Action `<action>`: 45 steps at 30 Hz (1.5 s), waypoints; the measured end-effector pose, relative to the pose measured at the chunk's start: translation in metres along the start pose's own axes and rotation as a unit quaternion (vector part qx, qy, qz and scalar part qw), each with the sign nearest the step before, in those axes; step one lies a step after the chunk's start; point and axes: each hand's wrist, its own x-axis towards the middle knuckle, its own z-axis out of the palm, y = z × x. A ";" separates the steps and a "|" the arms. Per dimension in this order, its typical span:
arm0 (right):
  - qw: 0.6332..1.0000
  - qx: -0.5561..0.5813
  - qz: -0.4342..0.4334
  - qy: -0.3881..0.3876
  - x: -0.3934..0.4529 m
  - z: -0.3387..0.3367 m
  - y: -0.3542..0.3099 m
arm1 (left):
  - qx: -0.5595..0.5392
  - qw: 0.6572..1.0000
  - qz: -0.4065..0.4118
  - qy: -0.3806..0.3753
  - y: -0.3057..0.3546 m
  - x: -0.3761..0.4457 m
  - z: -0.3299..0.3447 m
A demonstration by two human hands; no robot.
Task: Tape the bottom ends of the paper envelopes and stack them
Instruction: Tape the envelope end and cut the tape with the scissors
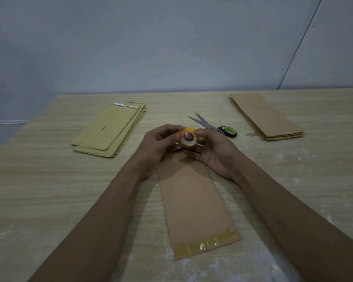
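A brown paper envelope [194,202] lies lengthwise on the table in front of me, with a strip of yellowish tape across its near end. Above its far end both hands hold a small roll of yellow tape [189,137]. My left hand [159,145] pinches the roll's left side with thumb and fingertips. My right hand [212,153] grips the roll from the right and below. A stack of yellowish envelopes [110,131] lies at the back left. A stack of brown envelopes [267,117] lies at the back right.
Scissors [214,125] with green and black handles lie just behind my hands, blades pointing left. The wooden table [49,190] has white smears near its right and front parts. A grey wall stands behind the table.
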 end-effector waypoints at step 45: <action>1.000 0.009 0.004 -0.028 -0.004 -0.001 -0.003 | 0.007 1.000 -0.016 0.013 -0.002 0.002 0.000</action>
